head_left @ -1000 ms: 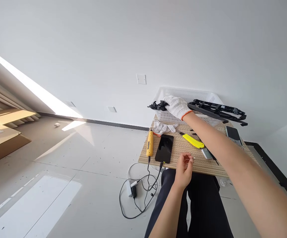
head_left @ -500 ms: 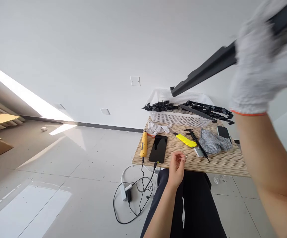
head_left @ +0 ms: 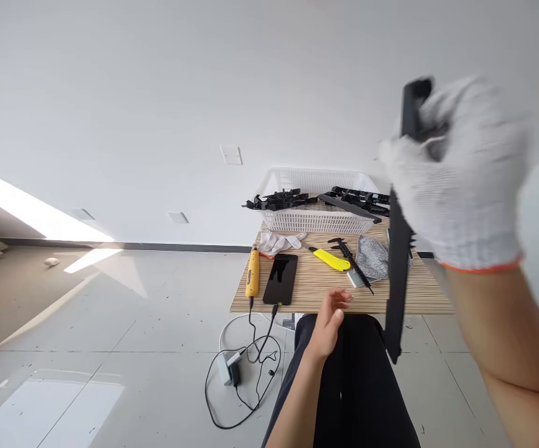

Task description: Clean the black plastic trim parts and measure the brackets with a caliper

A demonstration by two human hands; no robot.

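My right hand (head_left: 460,168), in a white knitted glove with an orange cuff edge, is closed round a long black plastic strip (head_left: 397,267). The strip hangs nearly upright, its lower end in front of my right thigh. Bare, my left hand (head_left: 327,323) hovers at the table's front edge, fingers slightly curled and thumb apart, with nothing visible in it. Closest to that hand on the table lie a black caliper (head_left: 350,264), a yellow utility knife (head_left: 332,259) and a black tablet or phone (head_left: 281,280).
A white plastic basket (head_left: 316,221) with several black plastic parts stands at the table's back against the wall. A yellow corded tool (head_left: 252,274), a white glove (head_left: 276,242) and a grey cloth or glove (head_left: 372,256) lie on the table (head_left: 306,298). Cables and a power strip (head_left: 224,369) are on the floor.
My right hand has swung the black strip from a slant over the basket to nearly upright, lower and nearer the middle. My left thumb has parted from the fingers. The view has shifted right.
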